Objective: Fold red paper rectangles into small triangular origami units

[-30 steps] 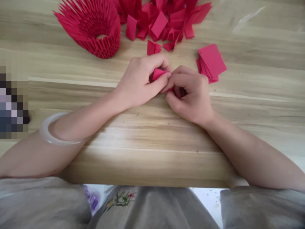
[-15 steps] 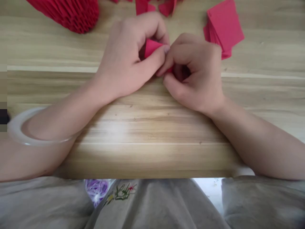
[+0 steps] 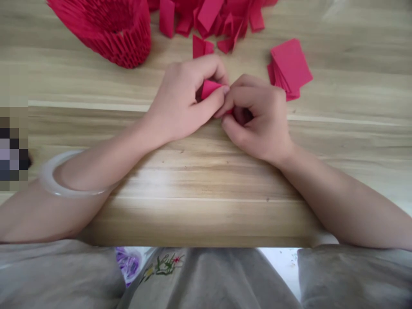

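Above the wooden table, a small piece of red paper (image 3: 211, 88) is pinched between the thumb and fingers of my left hand (image 3: 186, 101). My right hand (image 3: 260, 116) meets it from the right, its thumb and forefinger closed on the lower end of the same paper, where a bit of red shows. The fingertips of both hands touch, and most of the paper is hidden behind them. Beyond my right hand lies a stack of red paper rectangles (image 3: 291, 66), slightly fanned.
A basket-like form of folded red paper (image 3: 128, 43) stands at the back left. Several folded red paper pieces (image 3: 210, 17) lie heaped at the back middle. The wooden table (image 3: 193, 214) has its near edge before my lap. A pale bangle (image 3: 48, 176) circles my left forearm.
The camera view has tilted up, so more of the red heap and the basket-like form shows. Both hands keep the same grip on the paper, almost unmoved.
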